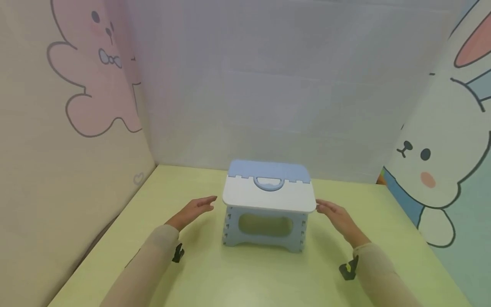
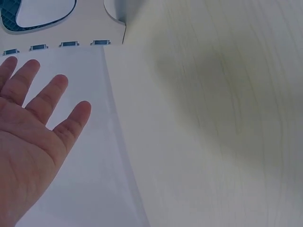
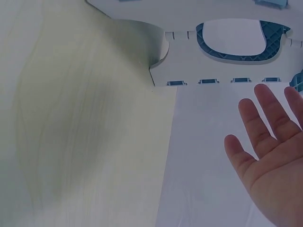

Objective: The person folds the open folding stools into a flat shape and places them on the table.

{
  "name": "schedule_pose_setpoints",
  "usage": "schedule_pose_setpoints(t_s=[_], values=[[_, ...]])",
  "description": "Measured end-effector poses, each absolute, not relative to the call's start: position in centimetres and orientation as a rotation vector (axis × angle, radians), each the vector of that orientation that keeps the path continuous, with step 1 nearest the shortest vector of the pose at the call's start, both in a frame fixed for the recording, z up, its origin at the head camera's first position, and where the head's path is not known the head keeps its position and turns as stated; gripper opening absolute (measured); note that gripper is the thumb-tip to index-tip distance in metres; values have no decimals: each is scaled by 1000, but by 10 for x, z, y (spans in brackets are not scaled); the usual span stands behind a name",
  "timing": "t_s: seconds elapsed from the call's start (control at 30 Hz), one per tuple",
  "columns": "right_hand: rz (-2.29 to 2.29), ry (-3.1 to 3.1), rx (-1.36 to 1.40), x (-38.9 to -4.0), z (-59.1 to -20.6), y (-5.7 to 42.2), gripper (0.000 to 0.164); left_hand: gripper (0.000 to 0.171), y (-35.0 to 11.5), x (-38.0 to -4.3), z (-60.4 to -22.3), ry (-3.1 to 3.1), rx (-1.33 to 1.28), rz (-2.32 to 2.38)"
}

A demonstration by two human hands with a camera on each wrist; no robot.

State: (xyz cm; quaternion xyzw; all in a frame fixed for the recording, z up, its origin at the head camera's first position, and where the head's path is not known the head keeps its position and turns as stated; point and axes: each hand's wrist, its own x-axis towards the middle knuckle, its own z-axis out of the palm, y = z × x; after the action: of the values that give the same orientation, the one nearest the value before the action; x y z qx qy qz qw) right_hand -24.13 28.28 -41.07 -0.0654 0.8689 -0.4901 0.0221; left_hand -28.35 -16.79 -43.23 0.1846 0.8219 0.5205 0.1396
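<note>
A folding step stool (image 1: pixel 268 196) with a white and blue top, a blue handle in its middle and pale blue legs stands upright on the table. To its left my left hand (image 1: pixel 192 212) is held out, fingertips pointing at the stool with a gap between. My right hand (image 1: pixel 338 218) is at the other side, its fingertips right at the edge of the top. In the left wrist view the left hand (image 2: pixel 33 127) shows a bare palm with spread fingers. The right hand (image 3: pixel 270 146) likewise has straight, parted fingers and holds nothing.
The stool stands on a pale yellow-green table (image 1: pixel 245 277). A plain whitish wall (image 1: pixel 268 85) closes off the back. Side walls carry a pink cartoon animal (image 1: pixel 96 89) on the left and a white rabbit (image 1: pixel 449 140) on the right. Black mounts hang at both wrists.
</note>
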Motion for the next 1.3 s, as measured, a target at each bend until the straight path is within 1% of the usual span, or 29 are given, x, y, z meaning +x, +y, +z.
schedule_pose_setpoints(t_s=[0.33,0.93,1.17,1.3], values=[[-1547,2655,-194,-240,-406,278,52,56,-164,-286,-430,2367,503,1531],[-1677,2591,-251,-238,-400,267,49,56,-154,-281,-424,2276,644,1631],[-1725,2532,-274,-236,-401,265,49,61,-147,-279,-425,2233,623,1662],[-1743,2530,-287,-236,-401,263,50,62,-141,-279,-423,2230,656,1685]])
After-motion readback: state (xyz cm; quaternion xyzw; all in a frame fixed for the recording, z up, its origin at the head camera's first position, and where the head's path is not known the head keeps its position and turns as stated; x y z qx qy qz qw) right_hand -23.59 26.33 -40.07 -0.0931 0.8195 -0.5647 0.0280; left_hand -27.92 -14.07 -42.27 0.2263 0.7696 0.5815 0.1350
